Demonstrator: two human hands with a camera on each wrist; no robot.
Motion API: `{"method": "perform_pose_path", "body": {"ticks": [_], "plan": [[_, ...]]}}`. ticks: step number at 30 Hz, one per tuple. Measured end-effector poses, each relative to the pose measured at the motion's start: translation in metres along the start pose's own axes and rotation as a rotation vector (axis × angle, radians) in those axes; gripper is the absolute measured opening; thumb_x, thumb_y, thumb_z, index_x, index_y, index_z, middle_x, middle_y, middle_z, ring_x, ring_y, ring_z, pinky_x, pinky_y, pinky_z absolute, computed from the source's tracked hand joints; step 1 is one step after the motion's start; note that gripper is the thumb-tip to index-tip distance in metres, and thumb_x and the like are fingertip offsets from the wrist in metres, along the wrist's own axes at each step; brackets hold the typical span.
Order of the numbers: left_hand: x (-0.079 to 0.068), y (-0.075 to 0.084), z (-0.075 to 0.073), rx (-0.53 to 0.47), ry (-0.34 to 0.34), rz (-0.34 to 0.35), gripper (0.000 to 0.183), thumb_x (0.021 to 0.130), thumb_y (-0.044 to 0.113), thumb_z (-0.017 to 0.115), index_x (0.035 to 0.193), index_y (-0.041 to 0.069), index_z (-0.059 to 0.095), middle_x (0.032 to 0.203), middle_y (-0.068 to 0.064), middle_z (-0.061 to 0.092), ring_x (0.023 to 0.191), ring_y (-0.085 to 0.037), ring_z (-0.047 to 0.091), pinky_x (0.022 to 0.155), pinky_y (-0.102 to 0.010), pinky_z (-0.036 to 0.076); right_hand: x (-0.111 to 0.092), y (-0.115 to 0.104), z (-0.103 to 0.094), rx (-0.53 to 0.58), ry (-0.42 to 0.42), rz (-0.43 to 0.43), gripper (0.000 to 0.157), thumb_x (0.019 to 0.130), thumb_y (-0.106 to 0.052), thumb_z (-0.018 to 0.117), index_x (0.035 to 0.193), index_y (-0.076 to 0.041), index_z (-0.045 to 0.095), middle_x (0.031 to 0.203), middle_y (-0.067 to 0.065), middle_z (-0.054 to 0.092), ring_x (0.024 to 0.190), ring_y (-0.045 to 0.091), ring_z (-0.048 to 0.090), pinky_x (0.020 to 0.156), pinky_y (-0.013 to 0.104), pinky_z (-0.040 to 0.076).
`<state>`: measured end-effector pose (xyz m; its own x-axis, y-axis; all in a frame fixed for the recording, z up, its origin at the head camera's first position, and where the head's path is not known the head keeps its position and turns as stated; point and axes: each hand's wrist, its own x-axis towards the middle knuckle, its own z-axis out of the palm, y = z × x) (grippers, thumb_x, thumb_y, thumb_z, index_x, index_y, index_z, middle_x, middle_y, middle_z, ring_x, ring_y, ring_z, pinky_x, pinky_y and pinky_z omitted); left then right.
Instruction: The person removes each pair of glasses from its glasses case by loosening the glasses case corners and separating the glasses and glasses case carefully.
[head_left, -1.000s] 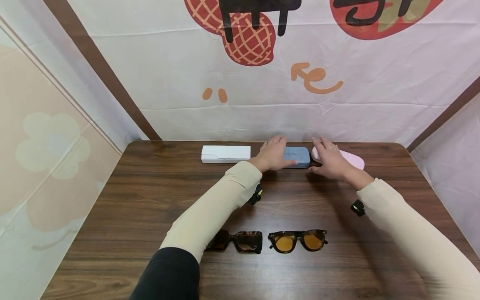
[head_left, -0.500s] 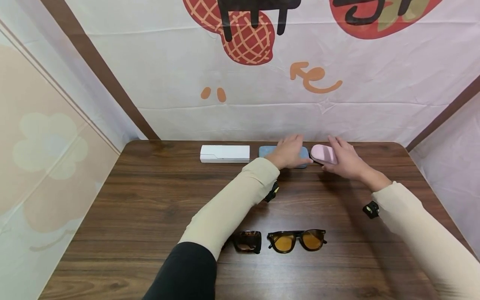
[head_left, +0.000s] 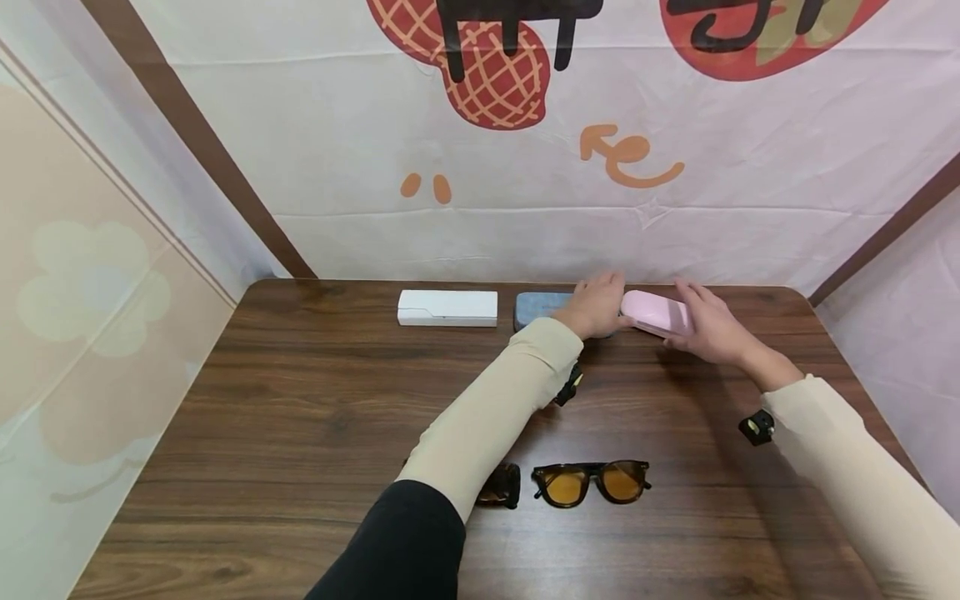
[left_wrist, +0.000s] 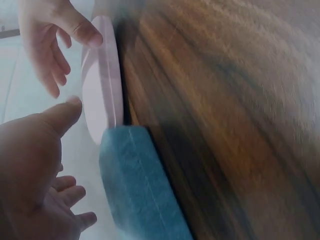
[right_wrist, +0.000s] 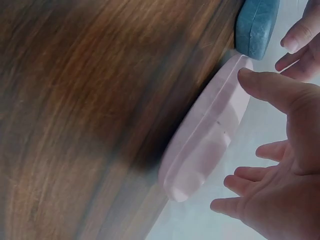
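A pink eyeglass case point(head_left: 651, 311) lies slightly slanted near the table's back edge, its left end close against a blue eyeglass case point(head_left: 534, 307). My left hand point(head_left: 592, 307) hovers over the right part of the blue case, thumb and fingers spread apart, as the left wrist view shows. At the pink case's right end is my right hand point(head_left: 712, 327), with its fingers extended and apart. In the right wrist view its thumb point(right_wrist: 262, 87) overlaps the end of the pink case that is nearer the blue one. Neither hand grips anything.
A white eyeglass case point(head_left: 447, 308) stands at the back, left of the blue one. Amber-lensed glasses point(head_left: 592, 483) lie nearer the front of the wooden table point(head_left: 315, 400). Beside them, tortoiseshell sunglasses point(head_left: 506, 487) are mostly hidden by my left sleeve. A printed cloth point(head_left: 510, 242) hangs behind.
Both hands have moved right. The left hand has passed across the blue case toward the pink one, and the right hand has slid toward the pink case's far end, uncovering more of it.
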<state>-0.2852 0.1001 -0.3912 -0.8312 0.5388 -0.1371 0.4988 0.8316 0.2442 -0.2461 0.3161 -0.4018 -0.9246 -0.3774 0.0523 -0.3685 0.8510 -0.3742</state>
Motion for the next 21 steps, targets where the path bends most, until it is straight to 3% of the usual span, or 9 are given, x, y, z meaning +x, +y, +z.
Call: {"method": "perform_pose_path", "body": {"ticks": [5, 11, 21], "plan": [[0.003, 0.008, 0.005, 0.071, -0.030, 0.021, 0.077, 0.103, 0.048, 0.056, 0.161, 0.009, 0.024, 0.165, -0.004, 0.027, 0.151, -0.016, 0.025, 0.122, -0.037, 0.020, -0.003, 0.005, 0.000, -0.014, -0.069, 0.064, 0.096, 0.083, -0.015, 0.082, 0.148, 0.023, 0.022, 0.144, 0.052, 0.027, 0.132, 0.067, 0.027, 0.107, 0.073, 0.025], [0.003, 0.021, 0.006, 0.134, -0.099, -0.002, 0.078, 0.105, 0.049, 0.050, 0.163, 0.008, 0.018, 0.169, -0.005, 0.018, 0.155, -0.018, 0.016, 0.124, -0.037, 0.013, -0.005, 0.011, 0.003, 0.007, -0.083, 0.087, 0.092, 0.084, -0.011, 0.079, 0.147, 0.024, 0.022, 0.143, 0.051, 0.029, 0.133, 0.065, 0.028, 0.109, 0.071, 0.023], [0.003, 0.029, 0.016, 0.175, -0.126, 0.026, 0.073, 0.104, 0.045, 0.054, 0.161, 0.009, 0.024, 0.161, -0.007, 0.032, 0.150, -0.018, 0.028, 0.122, -0.031, 0.016, -0.012, 0.022, 0.008, -0.011, -0.090, 0.085, 0.080, 0.084, 0.001, 0.072, 0.145, 0.025, 0.025, 0.140, 0.051, 0.033, 0.131, 0.063, 0.031, 0.110, 0.068, 0.025]]}}
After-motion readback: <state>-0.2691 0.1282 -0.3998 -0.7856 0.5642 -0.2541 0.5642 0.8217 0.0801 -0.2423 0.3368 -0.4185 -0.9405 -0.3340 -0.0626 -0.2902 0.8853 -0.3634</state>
